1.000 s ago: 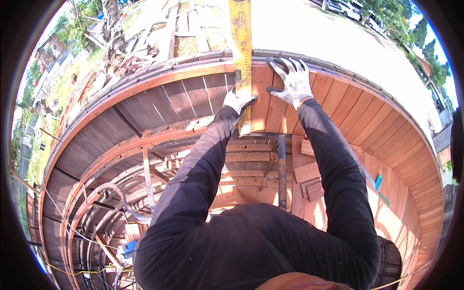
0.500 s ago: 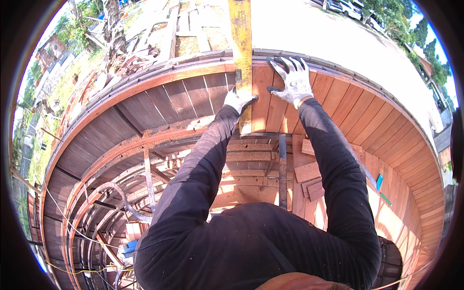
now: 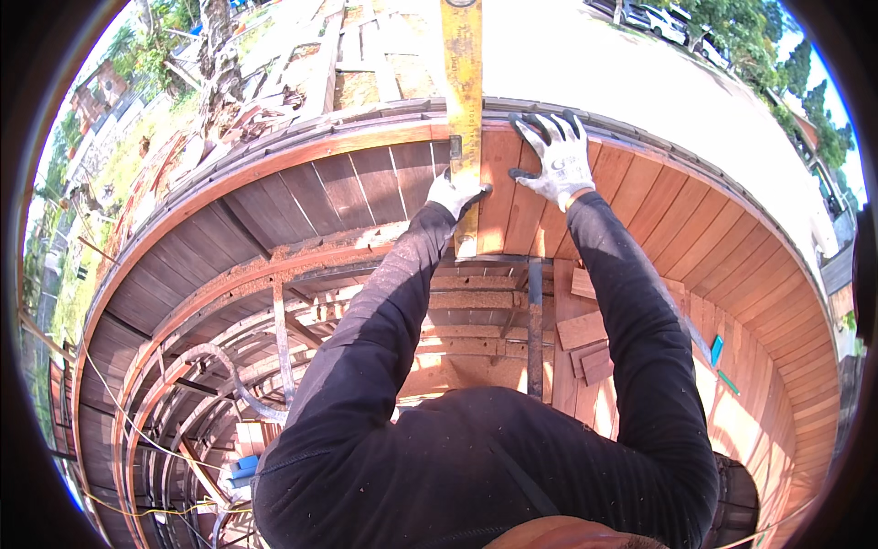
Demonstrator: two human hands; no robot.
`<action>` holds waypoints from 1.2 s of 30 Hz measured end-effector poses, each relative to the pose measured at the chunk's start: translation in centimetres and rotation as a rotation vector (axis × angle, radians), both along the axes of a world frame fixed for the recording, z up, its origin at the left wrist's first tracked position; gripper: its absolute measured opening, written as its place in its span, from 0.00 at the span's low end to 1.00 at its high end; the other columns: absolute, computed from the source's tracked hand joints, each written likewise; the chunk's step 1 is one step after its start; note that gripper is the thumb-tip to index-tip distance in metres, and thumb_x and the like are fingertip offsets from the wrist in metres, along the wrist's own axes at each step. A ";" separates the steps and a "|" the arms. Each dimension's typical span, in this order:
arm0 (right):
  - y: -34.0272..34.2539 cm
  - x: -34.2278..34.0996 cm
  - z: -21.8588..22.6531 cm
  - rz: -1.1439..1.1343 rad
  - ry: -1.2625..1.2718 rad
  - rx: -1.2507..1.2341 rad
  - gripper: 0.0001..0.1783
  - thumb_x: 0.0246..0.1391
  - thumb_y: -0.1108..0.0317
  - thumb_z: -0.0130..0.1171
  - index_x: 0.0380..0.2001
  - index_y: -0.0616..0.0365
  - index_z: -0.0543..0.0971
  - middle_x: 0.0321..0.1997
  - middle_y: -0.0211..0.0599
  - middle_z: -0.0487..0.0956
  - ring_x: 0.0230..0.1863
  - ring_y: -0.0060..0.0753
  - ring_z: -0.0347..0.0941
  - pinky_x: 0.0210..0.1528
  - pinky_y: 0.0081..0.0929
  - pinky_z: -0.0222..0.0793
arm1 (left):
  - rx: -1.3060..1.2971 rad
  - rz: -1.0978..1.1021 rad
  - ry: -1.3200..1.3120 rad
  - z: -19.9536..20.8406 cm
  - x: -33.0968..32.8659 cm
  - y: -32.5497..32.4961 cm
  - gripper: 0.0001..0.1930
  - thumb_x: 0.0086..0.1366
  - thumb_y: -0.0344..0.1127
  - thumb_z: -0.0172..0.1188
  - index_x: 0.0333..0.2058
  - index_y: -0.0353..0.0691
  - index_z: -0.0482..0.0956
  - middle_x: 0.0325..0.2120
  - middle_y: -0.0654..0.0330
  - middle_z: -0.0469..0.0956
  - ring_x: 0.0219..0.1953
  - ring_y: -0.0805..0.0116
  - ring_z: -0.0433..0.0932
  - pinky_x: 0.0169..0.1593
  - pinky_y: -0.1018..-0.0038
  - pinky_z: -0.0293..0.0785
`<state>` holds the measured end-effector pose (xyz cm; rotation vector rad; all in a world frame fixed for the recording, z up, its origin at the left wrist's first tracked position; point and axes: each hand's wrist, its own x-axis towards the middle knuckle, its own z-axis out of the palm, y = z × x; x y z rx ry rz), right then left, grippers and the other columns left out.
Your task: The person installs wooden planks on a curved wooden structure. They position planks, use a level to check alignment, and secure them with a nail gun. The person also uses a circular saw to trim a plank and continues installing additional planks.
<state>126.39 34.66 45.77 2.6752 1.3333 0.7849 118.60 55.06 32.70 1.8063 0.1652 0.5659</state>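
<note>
A long yellow spirit level (image 3: 465,96) with a small vial window lies across the curved rim, running from the inner edge out past the outer one. My left hand (image 3: 455,193), in a white glove with dark fingertips, is closed around the level near its inner end, thumb on the right side. Spread flat on the reddish-brown planks (image 3: 526,215) just right of the level is my right hand (image 3: 556,162), gloved alike, its fingers apart near the outer edge. Left of the level, darker older boards (image 3: 343,188) with narrow gaps continue the rim.
Inside the curve are bare wooden ribs (image 3: 233,375) and a dark upright post (image 3: 535,320). Short offcuts (image 3: 585,331) lie on planking below my right arm, with a small green object (image 3: 717,349) farther right. A tree trunk (image 3: 218,59) and scattered timber stand beyond the rim.
Both hands keep their places on the level and the planks. The view has shifted very slightly, and the level's far end appears a little farther right.
</note>
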 end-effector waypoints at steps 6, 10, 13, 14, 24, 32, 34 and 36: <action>0.0 0.1 0.0 0.004 -0.011 -0.009 0.49 0.49 0.34 0.58 0.70 0.31 0.51 0.69 0.33 0.59 0.73 0.38 0.47 0.74 0.53 0.29 | 0.049 0.029 0.050 0.5 -0.2 0.0 0.31 0.48 0.43 0.75 0.48 0.34 0.74 0.40 0.58 0.80 0.41 0.68 0.78 0.47 0.72 0.75; 0.1 0.2 -0.1 0.002 -0.020 -0.007 0.49 0.49 0.35 0.58 0.70 0.31 0.51 0.70 0.33 0.58 0.73 0.39 0.47 0.74 0.53 0.29 | -0.026 -0.006 0.077 0.5 -0.2 0.1 0.31 0.48 0.40 0.76 0.49 0.33 0.74 0.41 0.57 0.80 0.42 0.69 0.78 0.47 0.73 0.75; 0.0 0.1 -0.2 0.022 -0.018 0.007 0.50 0.48 0.35 0.59 0.70 0.31 0.51 0.69 0.33 0.59 0.72 0.39 0.47 0.74 0.53 0.29 | -0.033 -0.006 0.036 0.4 -0.2 0.0 0.30 0.49 0.40 0.76 0.48 0.34 0.74 0.41 0.58 0.80 0.41 0.70 0.78 0.47 0.73 0.75; 0.0 0.2 -0.3 0.028 -0.019 0.009 0.50 0.47 0.35 0.59 0.70 0.32 0.50 0.69 0.33 0.59 0.72 0.39 0.48 0.74 0.53 0.29 | -0.015 0.000 0.053 0.4 -0.2 0.0 0.30 0.49 0.39 0.76 0.48 0.34 0.74 0.41 0.58 0.80 0.41 0.70 0.78 0.47 0.73 0.75; -0.2 0.5 -0.4 0.034 0.025 0.082 0.52 0.46 0.34 0.60 0.70 0.30 0.49 0.69 0.32 0.59 0.72 0.38 0.49 0.75 0.50 0.31 | 0.154 0.025 -0.006 -0.9 0.6 0.5 0.28 0.51 0.49 0.72 0.45 0.37 0.74 0.35 0.60 0.79 0.38 0.66 0.77 0.44 0.71 0.75; 0.0 0.4 -0.3 0.011 -0.023 0.017 0.47 0.47 0.34 0.58 0.69 0.26 0.54 0.69 0.31 0.59 0.72 0.37 0.50 0.74 0.51 0.32 | 0.083 -0.011 0.043 -0.8 0.8 0.7 0.28 0.50 0.40 0.75 0.46 0.33 0.74 0.37 0.60 0.80 0.38 0.71 0.78 0.43 0.74 0.76; 0.0 0.2 -0.2 0.001 -0.010 0.017 0.46 0.47 0.34 0.59 0.68 0.26 0.55 0.69 0.30 0.60 0.71 0.38 0.50 0.74 0.50 0.32 | 0.046 0.003 0.032 -0.8 0.5 0.4 0.25 0.51 0.46 0.72 0.42 0.36 0.75 0.33 0.61 0.79 0.36 0.69 0.77 0.42 0.72 0.75; -0.1 0.1 0.0 -0.007 -0.003 0.018 0.46 0.47 0.34 0.58 0.68 0.26 0.56 0.69 0.30 0.60 0.71 0.38 0.50 0.74 0.50 0.33 | 0.060 0.002 0.012 -0.7 0.4 0.1 0.25 0.52 0.50 0.71 0.40 0.38 0.76 0.33 0.61 0.78 0.36 0.67 0.77 0.42 0.70 0.74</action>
